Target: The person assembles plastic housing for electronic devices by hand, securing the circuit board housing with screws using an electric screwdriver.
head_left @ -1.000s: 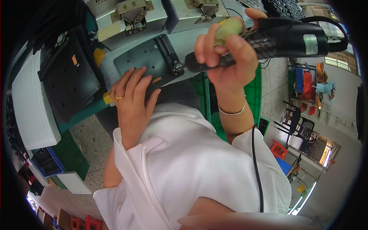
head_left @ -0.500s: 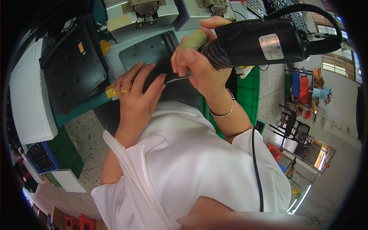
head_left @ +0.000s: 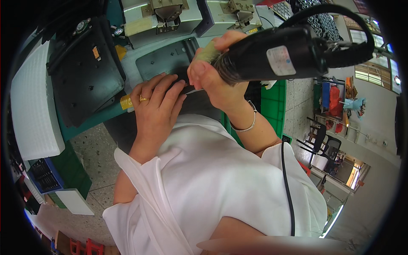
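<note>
My right hand (head_left: 219, 85) is wrapped round the front end of a black corded electric screwdriver (head_left: 255, 59). Its thick black loop of cable arcs away at the rear. The tool's tip is hidden by my fingers. A dark, shallow rectangular plastic panel (head_left: 159, 59) lies on the bench in front of me. On the near edge of that panel rests my left hand (head_left: 155, 104), fingers stretched out and lying flat, close to the screwdriver's front. Whether a small part sits beneath those fingertips cannot be seen. A pale wrapping (head_left: 208, 53) covers one right finger.
Stacked black panels (head_left: 87, 72) lie to the left, beside a white foam block (head_left: 36, 102). Metal fixtures with clamps (head_left: 168, 17) stand along the back. A green crate (head_left: 273, 102) is on the right. Yellow tape (head_left: 126, 102) marks the bench edge.
The screwdriver and my right hand have shifted left and slightly down, nearer the left hand. My left hand has moved slightly right, its fingers closer together. The view has shifted slightly.
</note>
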Available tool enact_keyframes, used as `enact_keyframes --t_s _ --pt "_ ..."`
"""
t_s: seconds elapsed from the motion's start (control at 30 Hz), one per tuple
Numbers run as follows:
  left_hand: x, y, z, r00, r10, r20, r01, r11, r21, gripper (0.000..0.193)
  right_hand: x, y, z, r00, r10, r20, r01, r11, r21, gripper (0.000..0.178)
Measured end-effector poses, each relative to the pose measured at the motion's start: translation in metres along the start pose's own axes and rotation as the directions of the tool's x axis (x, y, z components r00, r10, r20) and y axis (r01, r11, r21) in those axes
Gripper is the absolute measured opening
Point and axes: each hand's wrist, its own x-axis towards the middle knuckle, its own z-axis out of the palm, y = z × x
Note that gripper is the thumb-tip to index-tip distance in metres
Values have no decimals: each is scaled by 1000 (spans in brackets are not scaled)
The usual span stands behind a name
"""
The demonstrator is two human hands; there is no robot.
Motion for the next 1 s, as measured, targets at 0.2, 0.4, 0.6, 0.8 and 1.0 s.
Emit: enact_keyframes --t_s 0.2,0.4,0.6,0.8,1.0 --pt "4 4 -6 999 -24 34 24 1000 -7 29 -4 -5 -3 989 -122 83 129 987 -93 39" --pt "7 4 -2 999 -31 21 30 1000 6 19 -6 -18 -20 946 -194 260 246 952 -184 47" --pt "14 4 -3 999 -20 38 20 1000 11 16 48 -52 -50 897 -348 -271 423 855 300 49" --pt "17 2 -1 995 28 94 -33 998 53 17 77 -50 -71 842 -350 -410 468 853 232 47" --pt "9 8 -6 991 52 125 -63 994 85 17 70 -46 -59 870 -210 -446 374 871 320 47"
